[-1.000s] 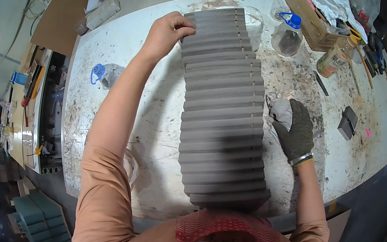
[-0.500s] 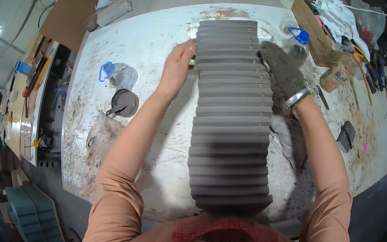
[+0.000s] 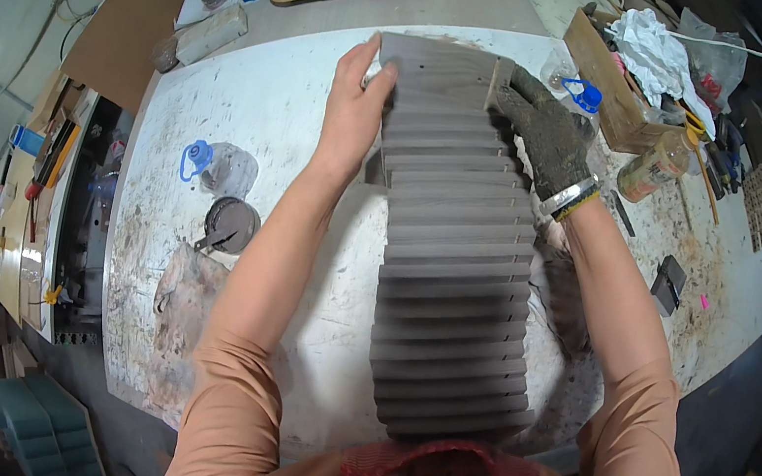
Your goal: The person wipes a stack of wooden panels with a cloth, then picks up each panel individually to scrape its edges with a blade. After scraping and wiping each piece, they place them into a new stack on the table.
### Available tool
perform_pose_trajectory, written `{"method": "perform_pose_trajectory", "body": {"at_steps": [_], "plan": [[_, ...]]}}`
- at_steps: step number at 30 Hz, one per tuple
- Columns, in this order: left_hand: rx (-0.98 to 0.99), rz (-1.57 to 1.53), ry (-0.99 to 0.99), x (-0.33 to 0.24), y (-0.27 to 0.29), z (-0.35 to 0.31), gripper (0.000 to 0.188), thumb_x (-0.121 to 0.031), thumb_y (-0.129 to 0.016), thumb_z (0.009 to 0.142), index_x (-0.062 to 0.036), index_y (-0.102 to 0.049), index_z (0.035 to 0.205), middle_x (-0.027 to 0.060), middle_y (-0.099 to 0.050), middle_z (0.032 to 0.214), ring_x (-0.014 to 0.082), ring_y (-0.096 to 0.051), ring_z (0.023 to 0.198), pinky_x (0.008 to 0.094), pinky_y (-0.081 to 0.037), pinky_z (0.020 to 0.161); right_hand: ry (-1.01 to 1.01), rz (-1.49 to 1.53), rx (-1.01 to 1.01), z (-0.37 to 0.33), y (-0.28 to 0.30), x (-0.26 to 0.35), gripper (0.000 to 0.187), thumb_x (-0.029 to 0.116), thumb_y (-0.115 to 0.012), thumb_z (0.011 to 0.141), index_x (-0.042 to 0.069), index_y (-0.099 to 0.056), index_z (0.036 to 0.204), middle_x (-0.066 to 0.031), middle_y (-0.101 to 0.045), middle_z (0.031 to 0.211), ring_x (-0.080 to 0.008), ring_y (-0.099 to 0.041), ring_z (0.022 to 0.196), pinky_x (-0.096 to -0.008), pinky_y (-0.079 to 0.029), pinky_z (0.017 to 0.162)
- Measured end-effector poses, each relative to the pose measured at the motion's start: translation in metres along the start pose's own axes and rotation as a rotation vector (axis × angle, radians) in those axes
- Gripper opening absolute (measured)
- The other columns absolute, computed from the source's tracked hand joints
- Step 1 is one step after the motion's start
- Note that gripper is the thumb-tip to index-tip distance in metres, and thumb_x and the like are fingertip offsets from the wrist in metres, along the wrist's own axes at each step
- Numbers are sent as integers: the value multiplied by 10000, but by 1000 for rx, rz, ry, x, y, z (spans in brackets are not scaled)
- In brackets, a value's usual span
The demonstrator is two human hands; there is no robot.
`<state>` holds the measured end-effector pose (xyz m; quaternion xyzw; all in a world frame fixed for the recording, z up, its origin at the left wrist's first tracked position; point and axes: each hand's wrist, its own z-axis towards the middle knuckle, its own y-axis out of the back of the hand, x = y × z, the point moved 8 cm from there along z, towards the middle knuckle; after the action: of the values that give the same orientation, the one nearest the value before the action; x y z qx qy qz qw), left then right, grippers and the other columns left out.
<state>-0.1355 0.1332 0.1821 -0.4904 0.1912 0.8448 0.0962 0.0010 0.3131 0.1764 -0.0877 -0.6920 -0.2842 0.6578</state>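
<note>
A long row of overlapping grey slats (image 3: 457,260) with a streaked, wood-like surface runs from close to my body toward the far side of the table. At its far end, one grey slat (image 3: 443,66) shows its broad face, with small dark holes near its ends. My left hand (image 3: 353,114), bare, is closed on that slat's left end, thumb in front and fingers behind. Around its right end my right hand (image 3: 552,136), in a dirty dark glove, is closed as well; some of its fingertips are hidden.
On the stained white table (image 3: 278,386), a round pot of dark paste (image 3: 232,224), a blue-capped clear bottle (image 3: 230,170) and a stained cloth (image 3: 185,292) lie left. Right are a wooden crate (image 3: 584,56), a drink bottle (image 3: 657,164) and a dark block (image 3: 668,286).
Both hands have shifted to the row's far end and closed on the farthest slat. That slat has come up so its broad face shows. The view has shifted slightly.
</note>
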Motion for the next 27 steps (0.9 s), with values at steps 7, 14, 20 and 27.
{"method": "perform_pose_trajectory", "body": {"at_steps": [7, 14, 20, 27], "plan": [[-123, -358, -129, -75, 15, 77, 522, -124, -595, 902, 27, -432, 1375, 104, -640, 1055, 108, -562, 894, 226, -448, 820, 469, 126, -62, 41, 21, 84, 673, 268, -613, 863, -7, -348, 1417, -166, -487, 1366, -246, -482, 1251, -334, -401, 1024], [-127, -495, -209, -184, 34, 44, 522, -107, -603, 900, 33, -424, 1370, 59, -519, 1057, 93, -518, 864, 247, -477, 711, 842, -31, -263, -46, 66, 198, 729, 176, -664, 838, 6, -294, 1443, -206, -404, 1422, -284, -408, 1308, -356, -330, 1087], [-66, -718, -142, -217, 39, 0, 476, -55, -622, 889, -23, -434, 1324, -18, -457, 947, 11, -439, 760, 134, -366, 547, 723, -169, -276, -103, 72, 213, 735, 187, -667, 834, 31, -299, 1450, -221, -380, 1436, -312, -382, 1323, -385, -297, 1107], [79, -781, -113, -250, 41, -39, 509, -59, -628, 890, -63, -374, 1331, 26, -518, 1110, 41, -520, 884, 135, -440, 639, 649, -209, -263, -164, 82, 227, 759, 219, -679, 817, 37, -305, 1452, -211, -341, 1463, -300, -355, 1339, -379, -277, 1114]]}}
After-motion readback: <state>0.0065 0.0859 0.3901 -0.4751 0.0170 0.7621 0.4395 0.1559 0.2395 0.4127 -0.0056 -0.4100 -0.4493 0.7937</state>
